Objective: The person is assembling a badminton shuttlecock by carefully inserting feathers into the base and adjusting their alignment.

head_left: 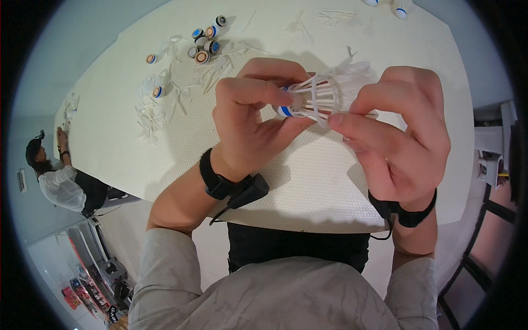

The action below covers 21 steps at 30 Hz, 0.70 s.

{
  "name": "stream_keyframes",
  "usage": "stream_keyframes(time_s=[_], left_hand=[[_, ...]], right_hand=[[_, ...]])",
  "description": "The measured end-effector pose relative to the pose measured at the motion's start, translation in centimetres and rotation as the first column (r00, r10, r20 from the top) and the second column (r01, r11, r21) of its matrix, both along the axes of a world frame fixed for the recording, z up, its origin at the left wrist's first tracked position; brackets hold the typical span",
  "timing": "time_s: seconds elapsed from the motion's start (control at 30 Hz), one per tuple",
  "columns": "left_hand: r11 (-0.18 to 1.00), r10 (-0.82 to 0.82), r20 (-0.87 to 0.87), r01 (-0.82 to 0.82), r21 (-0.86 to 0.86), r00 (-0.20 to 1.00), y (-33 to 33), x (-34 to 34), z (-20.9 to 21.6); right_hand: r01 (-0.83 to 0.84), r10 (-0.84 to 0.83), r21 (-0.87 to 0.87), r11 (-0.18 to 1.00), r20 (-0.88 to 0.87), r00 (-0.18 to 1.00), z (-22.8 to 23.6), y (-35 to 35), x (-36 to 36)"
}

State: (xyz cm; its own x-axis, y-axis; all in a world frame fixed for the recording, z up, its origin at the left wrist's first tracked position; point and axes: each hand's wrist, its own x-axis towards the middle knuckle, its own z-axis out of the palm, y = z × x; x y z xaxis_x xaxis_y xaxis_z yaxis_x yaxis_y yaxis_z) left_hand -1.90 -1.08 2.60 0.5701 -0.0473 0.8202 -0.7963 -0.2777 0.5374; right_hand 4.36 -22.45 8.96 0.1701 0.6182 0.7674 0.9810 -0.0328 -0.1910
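Observation:
A white feather shuttlecock [324,94] with a blue band round its base lies on its side in the air above the table, its feathers spreading to the right. My left hand [245,118] grips it by the base between thumb and fingers. At the shuttlecock's near side, my right hand [404,129] pinches one of its feather shafts [369,115] between thumb and forefinger. The fingers partly cover the base and the lower feathers. Both wrists wear black straps with small dark boxes.
The pale table [308,195] bears loose feather pieces [220,71] and a pile of shuttlecock bases [206,45] at the far left. More shuttlecocks [401,10] lie at the far right edge. Another person [60,179] works at the table's left end.

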Motion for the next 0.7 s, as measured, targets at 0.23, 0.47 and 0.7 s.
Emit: stream_keyframes(time_s=[0.23, 0.47, 0.7], left_hand=[[1.000, 0.011, 0.032, -0.012, 0.028, 0.999, -0.2, 0.0, 0.3], [0.994, 0.090, 0.088, -0.095, 0.056, 0.992, 0.0, 0.2, 0.3], [0.977, 0.106, 0.008, -0.106, 0.187, 0.994, 0.1, -0.6, 0.8]], right_hand=[[-0.017, 0.018, -0.038, 0.999, 0.017, 1.000, 0.4, -0.3, 0.4], [0.036, -0.036, -0.029, 0.999, 0.001, 0.999, 0.4, 0.0, -0.1], [0.203, -0.214, -0.091, 0.975, -0.121, 0.969, -0.1, 0.4, -0.9]])
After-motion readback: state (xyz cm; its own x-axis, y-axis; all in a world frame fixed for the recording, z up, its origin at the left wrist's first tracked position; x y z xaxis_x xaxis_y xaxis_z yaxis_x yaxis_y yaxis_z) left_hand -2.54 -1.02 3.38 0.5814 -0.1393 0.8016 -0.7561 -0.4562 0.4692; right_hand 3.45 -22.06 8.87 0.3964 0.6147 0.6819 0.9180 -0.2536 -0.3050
